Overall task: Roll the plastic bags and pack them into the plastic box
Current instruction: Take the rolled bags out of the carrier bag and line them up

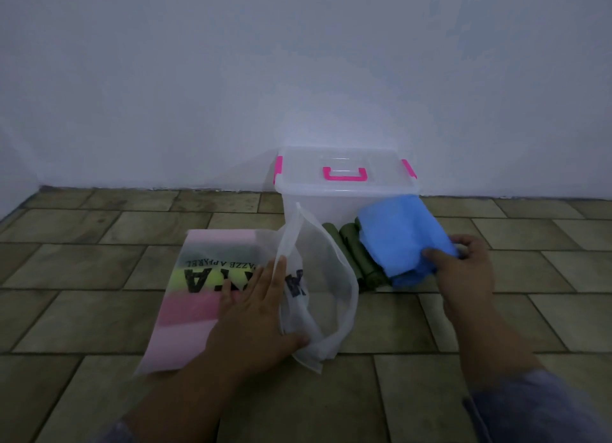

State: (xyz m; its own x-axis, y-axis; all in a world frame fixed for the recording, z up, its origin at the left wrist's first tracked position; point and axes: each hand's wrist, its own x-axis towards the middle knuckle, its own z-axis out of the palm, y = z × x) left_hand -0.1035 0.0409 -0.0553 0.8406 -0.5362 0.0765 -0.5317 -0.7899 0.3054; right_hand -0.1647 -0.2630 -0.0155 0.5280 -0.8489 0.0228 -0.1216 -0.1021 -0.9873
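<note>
Printed bag [198,290] is being flattened w/ left hand [255,313], fingers [277,277] straight; right hand [467,270] is pinching blue bag [397,240]; rolling prob. next.

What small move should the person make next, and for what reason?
Probably draw the blue bag off the green rolls onto the bare floor and flatten it. The right hand grips its near corner, it looks folded rather than rolled, and the plastic box has its lid shut.
</note>
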